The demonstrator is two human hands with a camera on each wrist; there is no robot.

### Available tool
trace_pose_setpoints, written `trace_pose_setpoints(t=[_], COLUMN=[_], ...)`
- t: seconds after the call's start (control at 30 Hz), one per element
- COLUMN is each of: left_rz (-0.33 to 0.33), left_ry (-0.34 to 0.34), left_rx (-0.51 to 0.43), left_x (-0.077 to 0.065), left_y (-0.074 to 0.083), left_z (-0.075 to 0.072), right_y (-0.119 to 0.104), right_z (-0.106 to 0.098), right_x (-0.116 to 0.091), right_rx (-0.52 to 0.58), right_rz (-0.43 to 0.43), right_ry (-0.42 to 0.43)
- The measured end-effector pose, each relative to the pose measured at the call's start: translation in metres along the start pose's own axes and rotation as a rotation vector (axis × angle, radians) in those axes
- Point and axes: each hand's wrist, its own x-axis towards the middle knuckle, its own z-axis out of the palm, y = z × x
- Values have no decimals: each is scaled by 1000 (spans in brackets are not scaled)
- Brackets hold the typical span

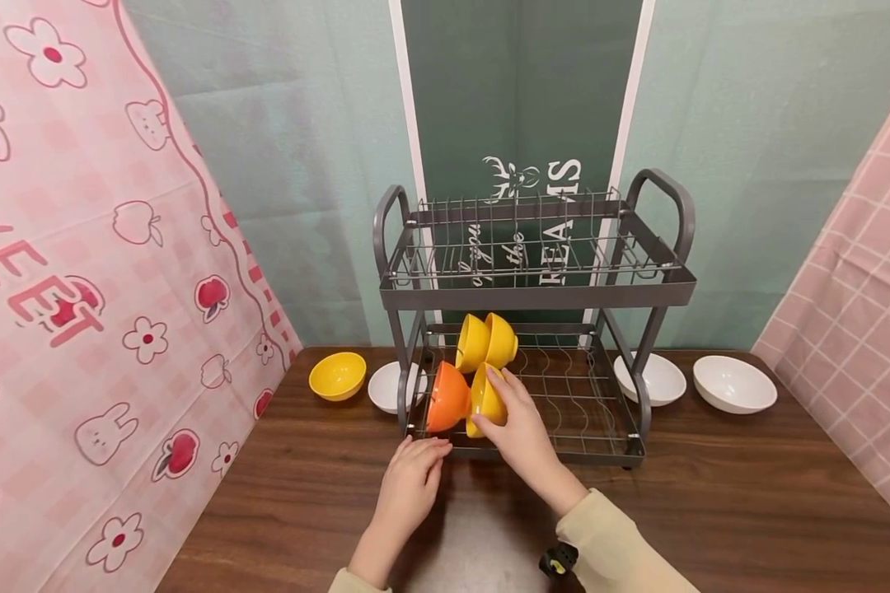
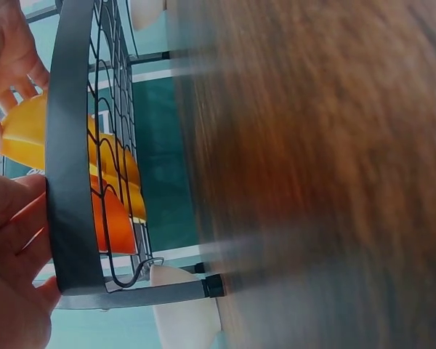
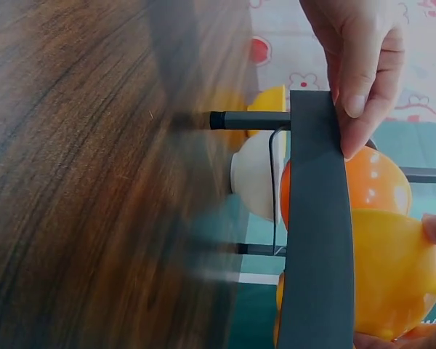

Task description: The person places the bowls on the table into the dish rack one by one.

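Note:
My right hand (image 1: 522,428) grips a yellow bowl (image 1: 484,403), thumb near its rim and fingers over its outside. That bowl stands tipped on its side at the front of the lower tier of the dark grey dish rack (image 1: 463,294), right beside an orange bowl (image 1: 448,399). Behind them, two more yellow bowls (image 1: 501,341) stand on edge, one against the other. My left hand (image 1: 411,486) rests its fingers on the front rail (image 3: 318,218) at the left corner; the rail partly hides its fingertips in the left wrist view.
Left of the rack sit a yellow bowl (image 1: 337,376) and a white bowl (image 1: 393,387). Two white bowls, one partly behind the rack's leg and one farther out (image 1: 734,384), are on the right. The upper wire tier (image 1: 519,247) overhangs the lower one.

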Motion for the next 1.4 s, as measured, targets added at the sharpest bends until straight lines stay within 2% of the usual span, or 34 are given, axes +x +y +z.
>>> trace_pose_setpoints(t=[0.2,0.6,1.07,1.4], left_rz=[-21,-57,-85,-110], left_ry=[-21,-47,-64,-88], left_rx=[-10,-37,-63,-75], left_x=[1,2,2,4], left_y=[0,0,1,3], left_z=[-1,-2,-2,-4], right_y=[-2,-1,-2,-1], right_z=[6,17,28,32], right_x=[5,9,8,7], right_rx=[-40,-37,-60,-37], right_rz=[7,-14,-9,6], right_ry=[-14,0,8,-3])
